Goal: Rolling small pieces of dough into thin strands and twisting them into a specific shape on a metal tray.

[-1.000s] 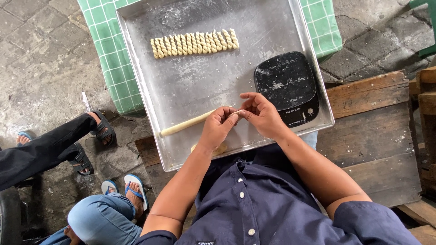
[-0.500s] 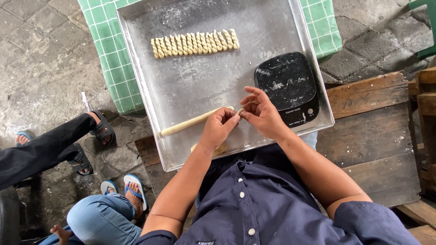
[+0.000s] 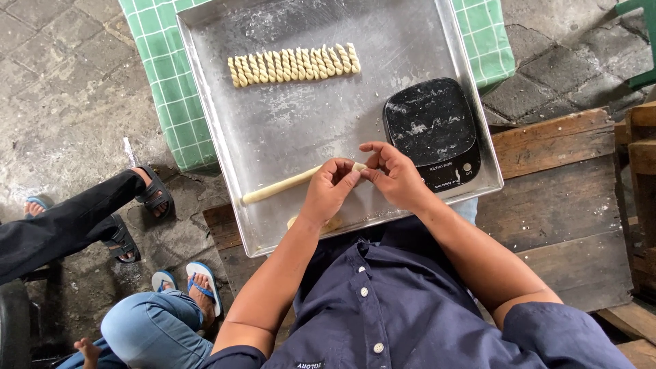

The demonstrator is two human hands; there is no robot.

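Note:
A long pale dough rope (image 3: 277, 188) lies slanted on the metal tray (image 3: 294, 126). My left hand (image 3: 329, 190) and my right hand (image 3: 391, 175) meet at the rope's right end and pinch it between the fingertips. A small lump of dough (image 3: 328, 224) sits under my left wrist near the tray's front edge. A row of several twisted dough pieces (image 3: 294, 64) lies at the far side of the tray.
A black kitchen scale (image 3: 432, 130) stands on the tray's right side, just beyond my right hand. Green checked cloth (image 3: 160, 82) lies under the tray. Wooden planks (image 3: 560, 198) are to the right. Other people's legs and sandalled feet (image 3: 150, 195) are at the left on stone paving.
Both hands stay at the rope's right end, with the fingers shifting slightly closer together. The rope and tray have not moved.

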